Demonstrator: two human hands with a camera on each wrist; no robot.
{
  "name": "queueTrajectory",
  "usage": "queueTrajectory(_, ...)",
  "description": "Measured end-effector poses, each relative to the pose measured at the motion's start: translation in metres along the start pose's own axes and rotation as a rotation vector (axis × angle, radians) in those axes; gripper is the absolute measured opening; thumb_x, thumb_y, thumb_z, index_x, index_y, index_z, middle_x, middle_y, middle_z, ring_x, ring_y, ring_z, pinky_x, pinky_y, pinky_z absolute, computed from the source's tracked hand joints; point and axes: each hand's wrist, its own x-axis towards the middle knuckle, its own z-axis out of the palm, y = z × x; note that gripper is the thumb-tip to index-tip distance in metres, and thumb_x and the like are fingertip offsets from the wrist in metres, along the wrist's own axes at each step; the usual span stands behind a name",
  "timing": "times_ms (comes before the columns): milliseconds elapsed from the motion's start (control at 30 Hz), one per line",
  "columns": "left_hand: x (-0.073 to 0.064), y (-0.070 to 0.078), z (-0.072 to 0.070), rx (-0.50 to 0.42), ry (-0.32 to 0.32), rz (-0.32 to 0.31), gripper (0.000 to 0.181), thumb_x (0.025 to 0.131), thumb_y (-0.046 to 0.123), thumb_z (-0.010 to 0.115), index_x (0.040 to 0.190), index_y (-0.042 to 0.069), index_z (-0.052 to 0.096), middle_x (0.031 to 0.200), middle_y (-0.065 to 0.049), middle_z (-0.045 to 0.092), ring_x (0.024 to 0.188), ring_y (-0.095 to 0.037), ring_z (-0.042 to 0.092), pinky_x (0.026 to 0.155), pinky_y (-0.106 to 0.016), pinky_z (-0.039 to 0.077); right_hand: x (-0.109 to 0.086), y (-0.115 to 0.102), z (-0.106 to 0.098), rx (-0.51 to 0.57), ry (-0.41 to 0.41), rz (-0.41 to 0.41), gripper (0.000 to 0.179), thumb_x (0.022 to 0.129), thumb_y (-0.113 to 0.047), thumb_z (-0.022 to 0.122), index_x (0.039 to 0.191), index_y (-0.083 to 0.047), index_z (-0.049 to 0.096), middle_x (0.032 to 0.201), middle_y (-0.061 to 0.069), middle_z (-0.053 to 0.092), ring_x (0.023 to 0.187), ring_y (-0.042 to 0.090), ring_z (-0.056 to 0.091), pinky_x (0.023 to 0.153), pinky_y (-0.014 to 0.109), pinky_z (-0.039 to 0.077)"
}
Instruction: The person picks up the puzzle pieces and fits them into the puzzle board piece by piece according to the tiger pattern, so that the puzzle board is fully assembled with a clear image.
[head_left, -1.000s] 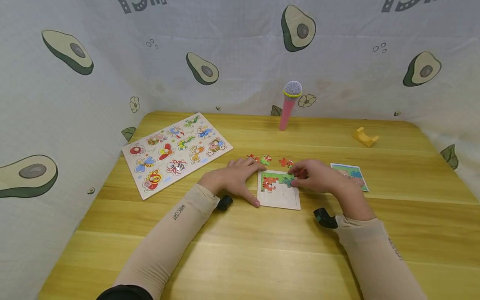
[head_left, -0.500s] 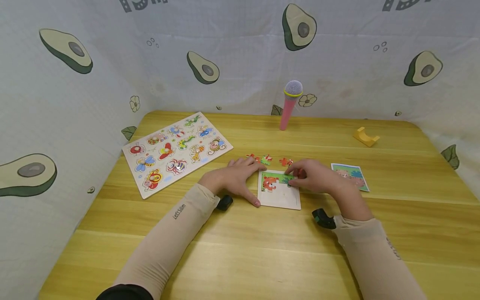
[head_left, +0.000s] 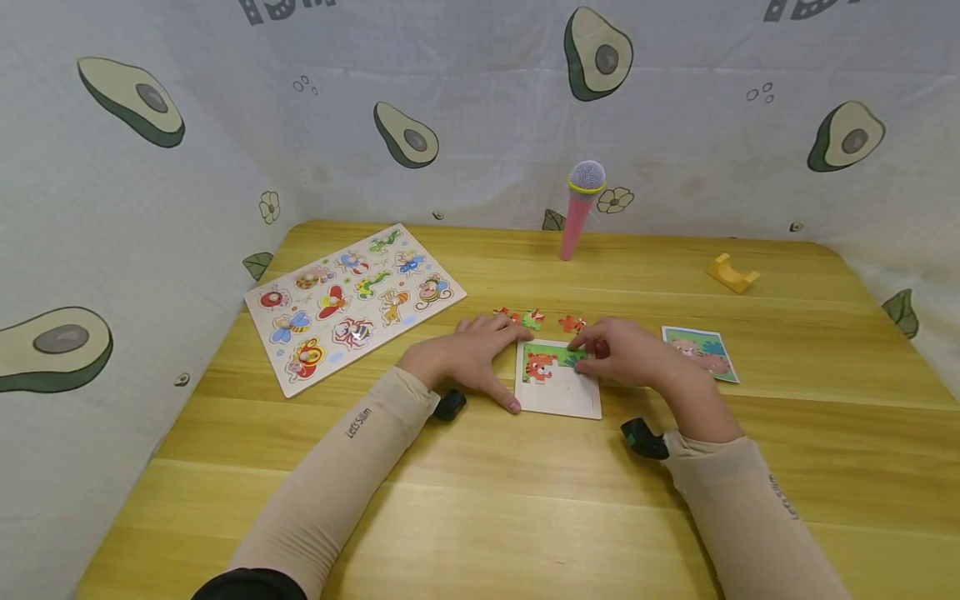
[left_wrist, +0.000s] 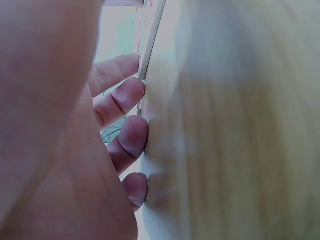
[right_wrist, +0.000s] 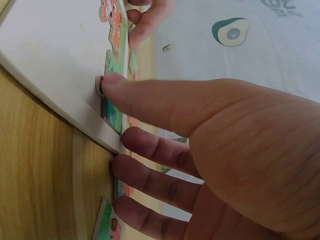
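A small white jigsaw board (head_left: 558,400) lies in front of me in the head view. Along its upper part are fitted pieces with an orange tiger (head_left: 538,367) and green background. My left hand (head_left: 467,357) is spread at the board's left side, with its thumb at the near corner and forefinger at the far one. At the upper right, my right hand (head_left: 641,354) pinches a green jigsaw piece (right_wrist: 112,117) between thumb and forefinger. Its thumb presses the piece's near edge in the right wrist view; the forefinger is hidden there. The other fingers rest at the board's edge.
Loose red and green jigsaw pieces (head_left: 532,319) lie beyond the board. A picture card (head_left: 701,353) is on the right. Farther back are a knobbed insect puzzle (head_left: 352,312), a pink toy microphone (head_left: 574,225) standing upright and a yellow curved block (head_left: 732,274).
My right hand has shifted slightly to the left along the board's far edge, its fingertips still at the green piece. The left hand stays where it was.
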Motion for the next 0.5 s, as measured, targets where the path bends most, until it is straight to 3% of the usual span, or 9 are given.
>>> queueTrajectory(500, 0.0004, -0.0005, 0.0000, 0.005, -0.011, -0.008, 0.108, 0.070, 0.073, 0.077, 0.157, 0.027, 0.032, 0.154, -0.003, 0.031, 0.141, -0.029, 0.026, 0.113, -0.056, 0.017, 0.0019, 0.0025, -0.0012, 0.004, -0.013, -0.012, 0.028, 0.094, -0.018, 0.074, 0.118, -0.005, 0.072, 0.093, 0.005, 0.059, 0.081, 0.022, 0.052, 0.073, 0.037, 0.046)
